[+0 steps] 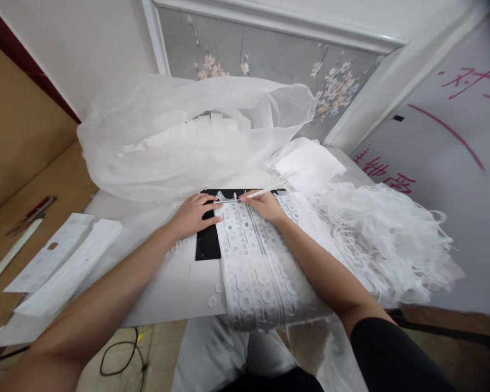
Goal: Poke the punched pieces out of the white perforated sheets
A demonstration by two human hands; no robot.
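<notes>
A long white sheet [245,272] with rows of cut or printed rings, dots and squares lies on the table and bends down over its front edge. Under its far end is a black mat [207,245]. My left hand [194,215] rests with fingers spread on the mat and the sheet's left far corner. Pinched in my right hand [265,206] is a slim white pen-like tool [259,193], its tip at the sheet's far edge. Its exact kind does not show. Beside the tip, small grey-white pieces [227,197] lie on the black.
Behind my hands spreads a large translucent plastic bag [147,147] with white pieces inside. White stringy scraps [392,239] heap up on the right, near a white packet [310,163]. On the left are white strips [71,267], a red-handled tool [36,209] and a pale flat stick [14,250].
</notes>
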